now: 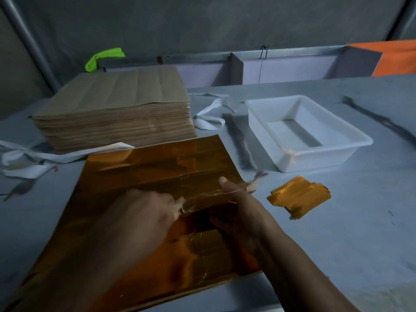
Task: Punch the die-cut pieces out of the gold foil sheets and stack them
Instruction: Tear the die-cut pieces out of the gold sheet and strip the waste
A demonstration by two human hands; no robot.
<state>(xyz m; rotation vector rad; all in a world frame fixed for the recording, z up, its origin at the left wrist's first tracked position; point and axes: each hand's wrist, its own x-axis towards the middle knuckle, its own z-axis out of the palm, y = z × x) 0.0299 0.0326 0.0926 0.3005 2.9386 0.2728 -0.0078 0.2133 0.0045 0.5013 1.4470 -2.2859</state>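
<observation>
The gold foil sheet lies flat on the tabletop, where the right hand has its grip clamped on a die-cut piece, thumb above and fingers beneath, likely to tear it free. The blurred left hand seems to brace the sheet; I cannot tell its grip.

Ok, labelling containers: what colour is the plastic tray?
The tray is translucent white; clearest in the head view.

The gold foil sheet flashed amber with dark brown reflections, and the punched pieces glinted the same gold. Paper stack was plain kraft brown, tray milky white, table blue-grey with black smears, tape neon green.
</observation>
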